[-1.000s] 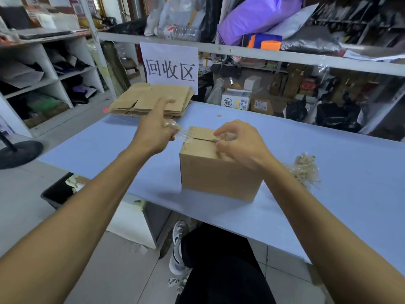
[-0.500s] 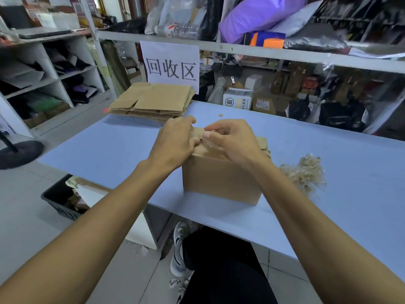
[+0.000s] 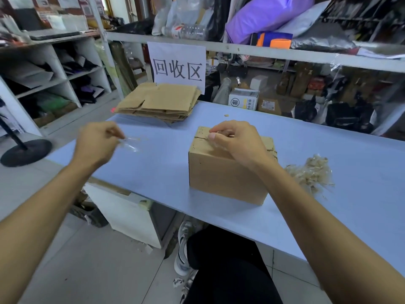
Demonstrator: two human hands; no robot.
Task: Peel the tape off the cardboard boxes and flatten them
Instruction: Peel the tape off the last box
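Your left hand (image 3: 96, 143) pinches a peeled tape strip (image 3: 130, 143) over the counter's (image 3: 350, 154) left edge; your right hand (image 3: 235, 139) pinches tape atop the box (image 3: 221, 176).

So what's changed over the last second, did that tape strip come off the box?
Yes. The left hand has pulled away to the left, off the box, pinching a clear tape strip now free of it. The right hand stays on the box top. Box, flattened stack and tape pile haven't moved.
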